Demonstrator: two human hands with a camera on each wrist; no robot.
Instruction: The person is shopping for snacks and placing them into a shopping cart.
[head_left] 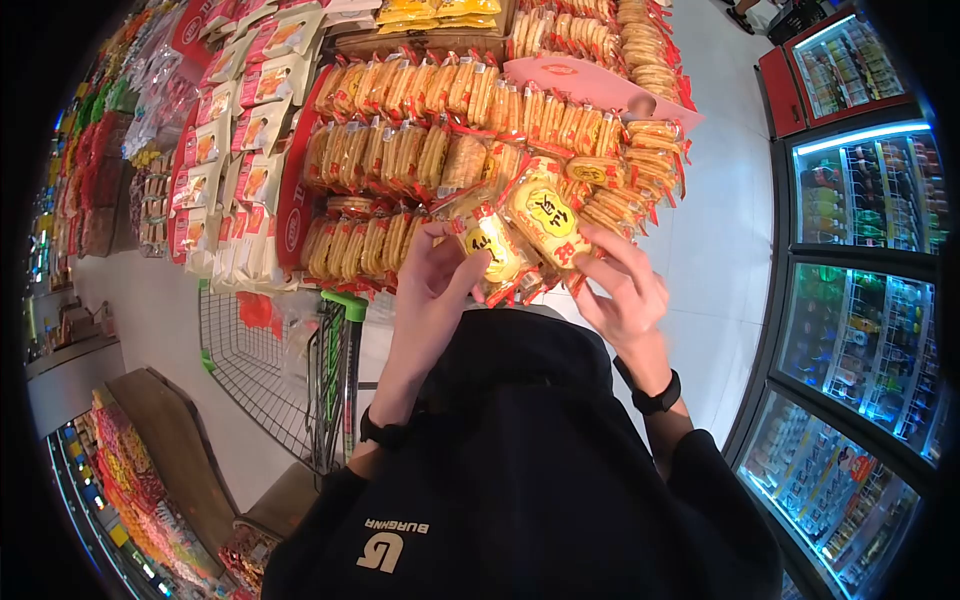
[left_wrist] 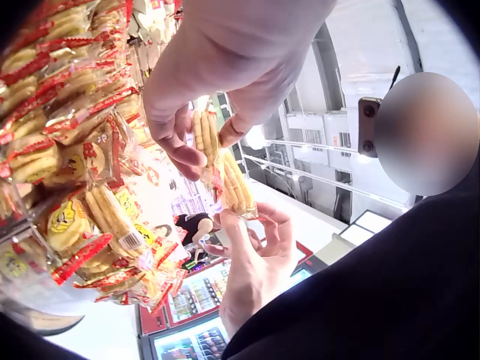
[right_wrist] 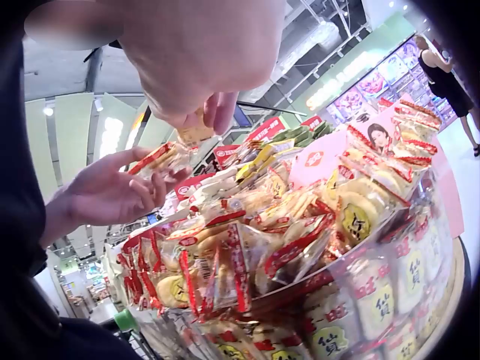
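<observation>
My left hand (head_left: pixel 432 285) pinches a clear packet of rice crackers (head_left: pixel 492 245) with a yellow printed label, thumb across its front. Beside it, a second rice cracker packet (head_left: pixel 548 212) of the same sort is pinched at its lower right edge by my right hand (head_left: pixel 628 290). The two packets are side by side in front of the display, and overlap in the head view. Seen edge-on in the left wrist view, the left packet (left_wrist: pixel 204 135) and right packet (left_wrist: pixel 236 186) each show stacked round crackers.
A round display bin (right_wrist: pixel 337 281) heaped with rice cracker packets stands right ahead. White and pink snack bags (head_left: pixel 262 130) hang to its left. A wire shopping cart (head_left: pixel 265 350) stands at lower left, drink fridges (head_left: pixel 870 200) along the right. Another person (right_wrist: pixel 442 79) stands in the background.
</observation>
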